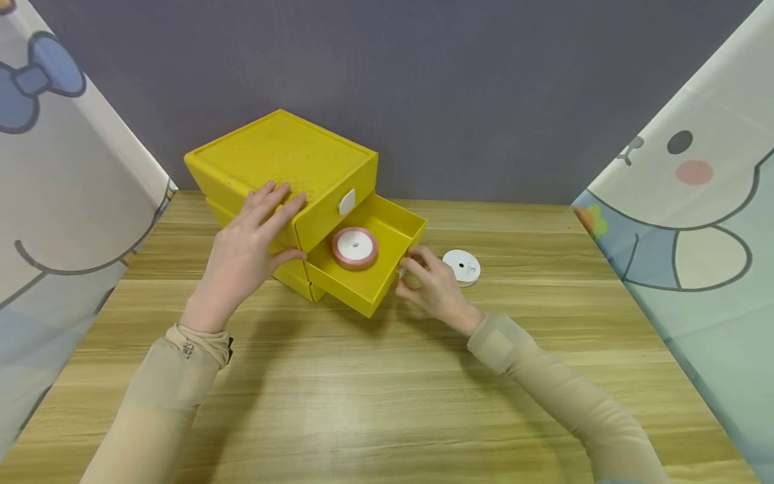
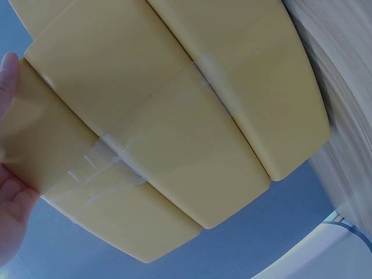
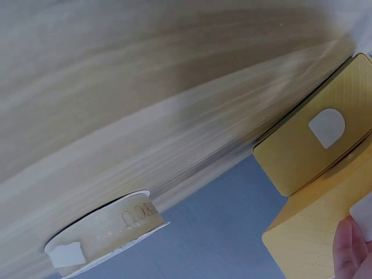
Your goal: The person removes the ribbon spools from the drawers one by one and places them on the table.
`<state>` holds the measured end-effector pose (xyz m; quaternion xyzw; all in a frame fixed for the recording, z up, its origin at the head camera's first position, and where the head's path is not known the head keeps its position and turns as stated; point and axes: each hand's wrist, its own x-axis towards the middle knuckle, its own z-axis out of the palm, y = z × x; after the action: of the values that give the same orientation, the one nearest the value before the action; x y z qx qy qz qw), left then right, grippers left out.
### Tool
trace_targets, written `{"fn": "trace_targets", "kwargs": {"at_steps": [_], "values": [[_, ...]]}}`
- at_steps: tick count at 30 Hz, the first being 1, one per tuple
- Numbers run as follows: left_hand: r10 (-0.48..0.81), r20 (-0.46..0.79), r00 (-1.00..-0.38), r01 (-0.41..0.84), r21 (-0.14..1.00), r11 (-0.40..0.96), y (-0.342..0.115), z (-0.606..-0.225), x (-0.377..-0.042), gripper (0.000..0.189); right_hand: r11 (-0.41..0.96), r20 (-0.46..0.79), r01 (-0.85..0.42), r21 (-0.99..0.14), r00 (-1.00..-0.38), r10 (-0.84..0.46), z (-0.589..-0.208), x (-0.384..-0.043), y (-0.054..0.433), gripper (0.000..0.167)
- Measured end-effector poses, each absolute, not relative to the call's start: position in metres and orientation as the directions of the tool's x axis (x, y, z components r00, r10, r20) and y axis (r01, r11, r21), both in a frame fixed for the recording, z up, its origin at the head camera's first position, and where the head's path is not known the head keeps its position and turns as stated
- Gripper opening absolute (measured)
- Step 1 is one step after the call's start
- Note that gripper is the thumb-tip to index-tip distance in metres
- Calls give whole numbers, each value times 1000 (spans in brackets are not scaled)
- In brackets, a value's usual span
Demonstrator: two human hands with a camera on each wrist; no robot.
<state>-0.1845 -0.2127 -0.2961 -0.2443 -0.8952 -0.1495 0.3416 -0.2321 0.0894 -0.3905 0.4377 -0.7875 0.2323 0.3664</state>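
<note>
Three yellow drawers make up the drawer unit (image 1: 272, 158) on the left of the wooden table (image 1: 363, 403), as the head view shows. The middle drawer (image 1: 347, 294) is pulled out, holding a pink spool (image 1: 355, 247); the top drawer overhangs its far end. The left hand (image 1: 242, 249) lies spread against the unit's near left corner. The right hand (image 1: 437, 286) is at the drawer's front, with a white spool (image 1: 464, 263) just beyond it on the right. A grey backdrop (image 1: 484, 101) rises behind.

In the left wrist view, clear tape (image 2: 110, 151) crosses the unit's side.

In the right wrist view, the right fingers pinch the drawer's white handle (image 3: 364, 216); the bottom drawer (image 3: 302, 160) is shut, and the white spool carries cream ribbon (image 3: 125, 224).
</note>
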Motion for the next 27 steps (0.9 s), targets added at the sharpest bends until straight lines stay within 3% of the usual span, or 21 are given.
{"fn": "trace_targets", "kwargs": {"at_steps": [27], "values": [[336,690,-641,536,88,840,-213,-297,-185,85,523,784,-852,-39,-350,-512,-390,-228,97,25]]}}
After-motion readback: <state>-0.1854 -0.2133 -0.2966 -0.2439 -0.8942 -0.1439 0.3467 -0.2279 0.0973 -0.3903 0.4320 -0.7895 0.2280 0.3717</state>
